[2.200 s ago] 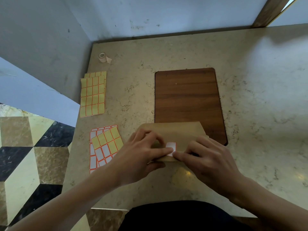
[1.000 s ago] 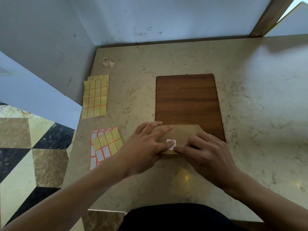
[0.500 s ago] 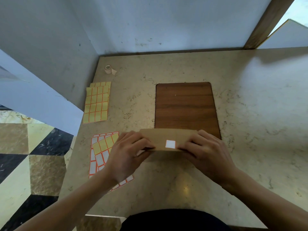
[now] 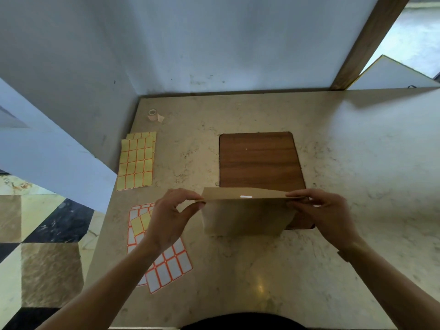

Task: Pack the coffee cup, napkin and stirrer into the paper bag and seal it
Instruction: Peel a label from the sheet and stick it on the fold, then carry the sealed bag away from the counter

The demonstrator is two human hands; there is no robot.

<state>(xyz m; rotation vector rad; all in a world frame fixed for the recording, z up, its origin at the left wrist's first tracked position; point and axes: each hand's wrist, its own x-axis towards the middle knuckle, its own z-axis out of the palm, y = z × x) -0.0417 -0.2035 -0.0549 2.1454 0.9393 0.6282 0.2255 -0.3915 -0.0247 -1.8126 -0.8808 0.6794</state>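
We hold the bag (image 4: 245, 215) upright near the middle of the tabletop (image 4: 357, 163), a little toward its near edge, with both arms reaching in from that edge. Our left hand (image 4: 171, 217) comes from the near-left, forearm bare, and its fingers (image 4: 190, 195) curl over the left end of the bag's folded top while the thumb closes from below, so the corner is pinched. Our right hand (image 4: 326, 215) mirrors it from the near-right, fingers (image 4: 300, 194) and thumb pinching the right end of the fold. The back of each hand faces us, the knuckles raised.

The bag's base stands at the near edge of the board (image 4: 259, 160) that lies on the tabletop, and its plain brown face is turned toward us. A small white sticker (image 4: 246, 196) sits at the middle of the folded top, seen edge-on. We cannot see inside the bag.

No writing or brand shows on the bag or sticker. At the left edge of the tabletop lie yellow labels (image 4: 137, 161) with orange borders, all blank. Closer to the near-left corner lie white labels (image 4: 170, 265), also orange-bordered and blank, partly under our left wrist. A tape roll (image 4: 152, 114) rests near the far-left corner.
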